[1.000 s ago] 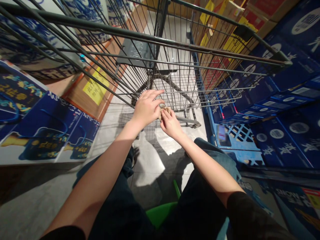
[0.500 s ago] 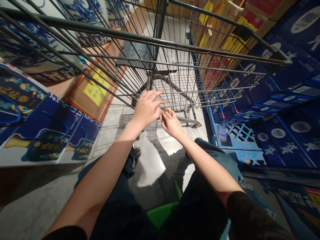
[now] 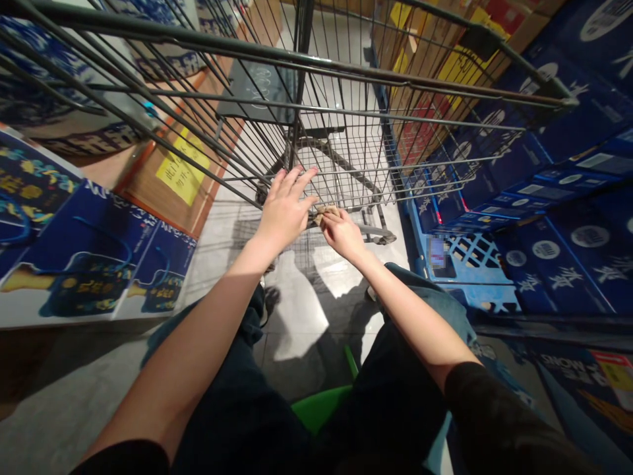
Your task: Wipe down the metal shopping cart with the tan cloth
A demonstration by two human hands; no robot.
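Note:
A dark metal wire shopping cart (image 3: 346, 70) stands before me, its basket rails crossing the upper half of the view. My left hand (image 3: 284, 210) lies against the lower wires near its base, fingers spread and holding nothing. Just to the right, my right hand (image 3: 343, 234) is closed on a crumpled brown cloth (image 3: 327, 212), pressed at the lower frame tube (image 3: 374, 233). The fingers hide part of the cloth.
Blue cartons (image 3: 548, 277) and a blue plastic crate (image 3: 475, 260) line the right side. On the left are a wooden platform with a yellow sign (image 3: 182, 168), patterned jars (image 3: 54, 105) and blue gift boxes (image 3: 93, 251). A green seat (image 3: 321, 409) is beneath me.
My left hand has shifted slightly left, away from the right hand, with its fingers fanned wider. My right hand keeps the cloth at the tube. The view has moved a little.

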